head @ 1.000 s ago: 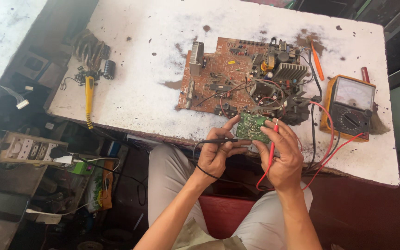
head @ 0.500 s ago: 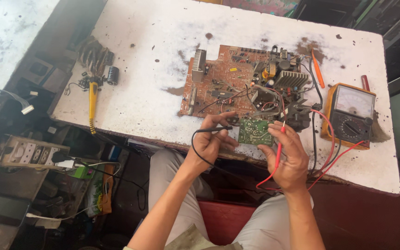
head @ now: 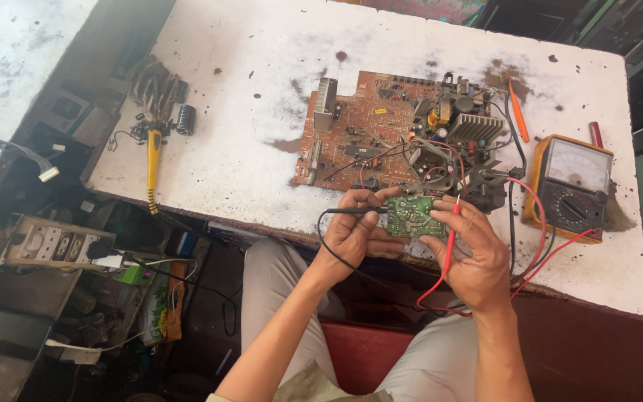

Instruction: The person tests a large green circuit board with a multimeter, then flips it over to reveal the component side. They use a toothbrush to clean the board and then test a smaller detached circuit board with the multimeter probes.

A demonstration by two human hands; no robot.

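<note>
My left hand (head: 357, 232) grips a black test probe (head: 355, 211) and steadies a small green circuit board (head: 414, 216) at the near edge of the white table (head: 247, 97). My right hand (head: 474, 253) holds a red test probe (head: 452, 238) with its tip at the green board's right side. Both probe leads run to an orange analogue multimeter (head: 571, 186) on the right. Just behind the small board lies a large brown circuit board (head: 381, 134) packed with components and wires.
A yellow-handled tool (head: 153, 165), a black capacitor (head: 186, 119) and loose parts lie at the table's left. An orange-handled tool (head: 518, 112) rests beyond the brown board. Below left, a power strip (head: 46, 242) and cables clutter the floor area.
The view has shifted a little. My hands stay on the green board; the left hand's black probe now lies level, pointing right at the board's edge.
</note>
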